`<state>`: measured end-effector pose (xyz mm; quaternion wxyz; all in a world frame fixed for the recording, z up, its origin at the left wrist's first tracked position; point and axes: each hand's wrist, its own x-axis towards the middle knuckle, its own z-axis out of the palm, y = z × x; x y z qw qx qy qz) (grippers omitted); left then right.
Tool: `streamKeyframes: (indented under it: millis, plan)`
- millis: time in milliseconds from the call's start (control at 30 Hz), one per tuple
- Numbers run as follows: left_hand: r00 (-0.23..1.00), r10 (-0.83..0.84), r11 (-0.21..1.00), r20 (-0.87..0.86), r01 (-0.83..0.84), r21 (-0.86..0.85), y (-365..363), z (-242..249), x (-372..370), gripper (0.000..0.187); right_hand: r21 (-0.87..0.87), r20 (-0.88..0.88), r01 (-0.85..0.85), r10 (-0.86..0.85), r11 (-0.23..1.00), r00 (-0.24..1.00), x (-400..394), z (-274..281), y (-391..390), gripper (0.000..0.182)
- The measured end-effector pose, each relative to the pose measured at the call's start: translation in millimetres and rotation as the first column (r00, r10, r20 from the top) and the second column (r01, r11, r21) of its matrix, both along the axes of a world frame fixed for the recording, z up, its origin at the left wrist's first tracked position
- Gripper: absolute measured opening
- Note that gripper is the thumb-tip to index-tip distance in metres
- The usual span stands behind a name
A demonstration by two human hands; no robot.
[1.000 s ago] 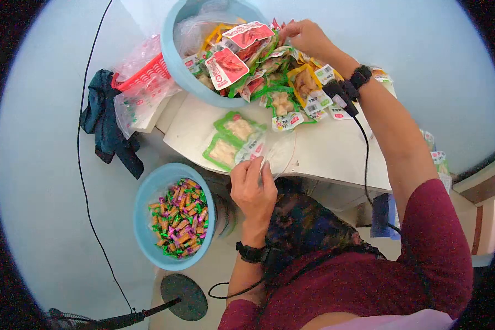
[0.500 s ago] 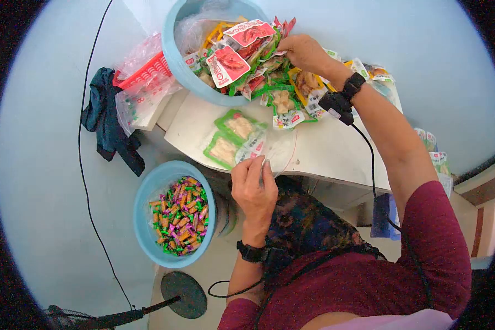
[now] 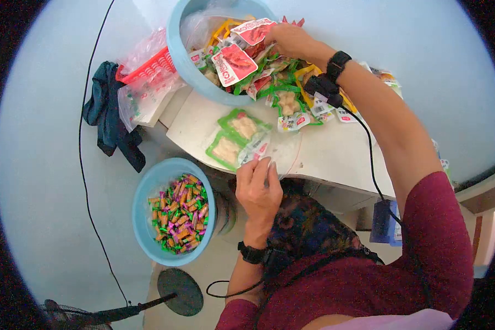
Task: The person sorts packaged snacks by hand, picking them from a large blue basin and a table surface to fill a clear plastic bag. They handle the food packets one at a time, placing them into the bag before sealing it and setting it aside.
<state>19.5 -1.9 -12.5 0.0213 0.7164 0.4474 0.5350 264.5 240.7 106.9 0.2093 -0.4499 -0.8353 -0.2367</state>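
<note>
My left hand point(image 3: 259, 186) pinches the edge of a clear plastic bag point(image 3: 283, 152) at the front of the white table. Inside or under this film lie green-edged snack packets point(image 3: 242, 125) with pale contents. My right hand point(image 3: 290, 39) reaches into the heap at the right side of a light blue basin point(image 3: 180, 55). Its curled fingers touch a red-and-white packet point(image 3: 255, 31), but their tips are partly hidden and what they grip cannot be made out. Another red-and-white packet point(image 3: 234, 64) lies nearby. Green and yellow snack packets point(image 3: 287, 103) spill over the basin's rim onto the table.
A lower blue basin point(image 3: 139, 220) holds small wrapped sweets point(image 3: 181, 214). A red basket point(image 3: 151, 66) with plastic bags stands left of the table point(image 3: 190, 129), beside a dark cloth point(image 3: 113, 110). A fan's round base point(image 3: 180, 291) stands below. Cables run from both wrists.
My right hand has moved left, further into the packets in the basin. My left hand keeps its pinch on the bag. The whole view has shifted slightly.
</note>
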Motion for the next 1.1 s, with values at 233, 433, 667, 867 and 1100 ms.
streamKeyframes:
  millis: [233, 433, 667, 867, 1100]
  plan:
    - [1.0, 0.001, 1.0, -0.001, -0.001, 0.013, -1, -2, -5, 0.021, -0.018, 0.084, 0.052, -0.051, 0.998, 0.995, -17, -4, 14, 0.016]
    - [1.0, 0.003, 1.0, -0.006, -0.003, 0.03, -1, 0, -7, 0.023, 0.316, 0.014, -0.012, 0.007, 0.949, 1.0, -11, 24, -11, 0.011]
    - [1.0, 0.014, 0.996, -0.02, -0.012, 0.085, -1, 3, -5, 0.02, 0.157, -0.484, -0.048, 0.119, 0.986, 0.867, 20, 77, -95, 0.015]
    - [1.0, 0.0, 0.999, -0.01, 0.0, 0.054, -8, 3, 0, 0.019, -0.362, -0.881, -0.185, -0.272, 0.914, 0.386, 25, 41, -170, 0.021]
    - [0.999, 0.035, 0.992, -0.022, -0.031, 0.125, -5, -2, 0, 0.017, -0.438, -0.898, -0.458, -0.361, 0.773, 0.251, 34, -21, -226, 0.021]
